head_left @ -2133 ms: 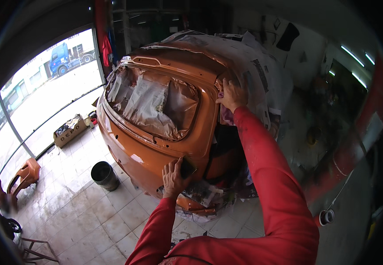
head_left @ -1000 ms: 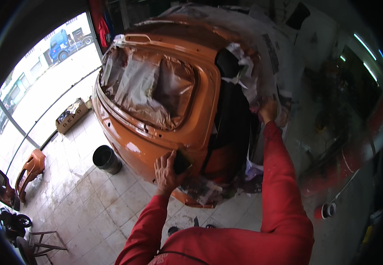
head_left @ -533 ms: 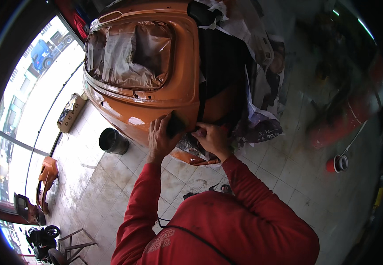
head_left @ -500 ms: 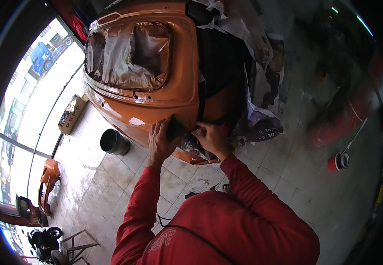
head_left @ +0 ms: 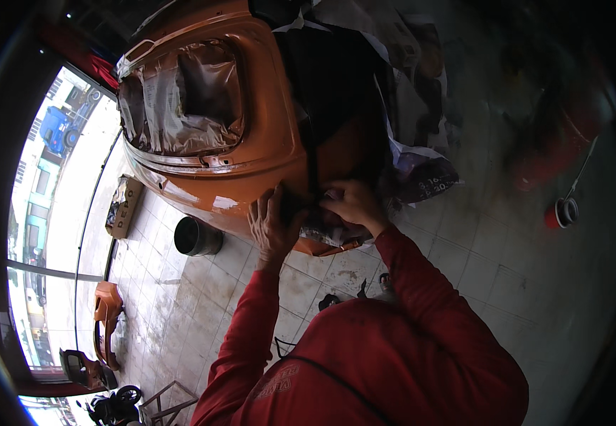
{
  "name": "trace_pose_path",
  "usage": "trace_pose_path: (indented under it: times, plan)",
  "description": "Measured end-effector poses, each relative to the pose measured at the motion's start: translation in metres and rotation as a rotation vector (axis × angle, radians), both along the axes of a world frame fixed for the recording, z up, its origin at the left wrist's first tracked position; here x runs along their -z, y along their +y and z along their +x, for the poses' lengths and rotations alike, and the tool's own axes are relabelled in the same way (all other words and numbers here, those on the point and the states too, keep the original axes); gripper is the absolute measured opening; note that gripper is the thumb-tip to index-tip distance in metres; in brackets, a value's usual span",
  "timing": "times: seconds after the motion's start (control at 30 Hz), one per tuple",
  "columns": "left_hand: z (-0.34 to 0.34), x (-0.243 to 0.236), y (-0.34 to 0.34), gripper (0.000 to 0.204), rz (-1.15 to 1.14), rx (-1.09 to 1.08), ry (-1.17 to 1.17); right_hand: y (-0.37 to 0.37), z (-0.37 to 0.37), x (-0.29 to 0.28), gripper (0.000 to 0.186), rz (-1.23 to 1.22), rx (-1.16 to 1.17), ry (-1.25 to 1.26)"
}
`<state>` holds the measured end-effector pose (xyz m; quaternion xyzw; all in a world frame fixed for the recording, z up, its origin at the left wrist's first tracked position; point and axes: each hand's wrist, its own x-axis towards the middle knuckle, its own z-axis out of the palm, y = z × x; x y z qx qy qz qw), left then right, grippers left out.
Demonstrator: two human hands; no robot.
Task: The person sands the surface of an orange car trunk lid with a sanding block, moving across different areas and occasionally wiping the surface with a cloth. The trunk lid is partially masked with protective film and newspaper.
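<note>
Orange car panel (head_left: 262, 186): at its lower right corner, left hand (head_left: 271, 226) rests unclenched, right hand (head_left: 356, 206) curls, grasp unclear; purple-black masking paper (head_left: 416, 167) and cardboard box (head_left: 126, 207) carry print.

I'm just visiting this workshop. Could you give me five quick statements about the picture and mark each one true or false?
1. The left hand touches the orange car body. True.
2. The rear window is bare. False: crumpled masking sheets cover it.
3. A dark bucket is on the tiled floor. True.
4. The right hand is inside the bucket. False: it is at the car, close beside the left hand.
5. The truck seen outside is blue. True.
</note>
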<state>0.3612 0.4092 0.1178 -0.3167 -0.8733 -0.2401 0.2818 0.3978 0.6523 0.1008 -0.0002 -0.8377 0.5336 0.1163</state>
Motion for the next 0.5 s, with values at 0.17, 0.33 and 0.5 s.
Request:
trace_pose_path:
  times: [0.17,0.33,0.5]
  plan:
    - [0.002,-0.028,0.011,0.082,-0.034,-0.016,-0.083,-0.011,0.001,-0.018,0.043,0.080,-0.030,-0.168]
    - [0.018,-0.001,0.004,0.081,0.118,-0.072,-0.070,-0.019,0.003,-0.019,0.039,0.255,-0.041,0.003]
    - [-0.034,-0.052,0.049,0.080,0.054,-0.060,0.029,-0.024,0.005,-0.008,0.037,-0.236,-0.130,-0.318]
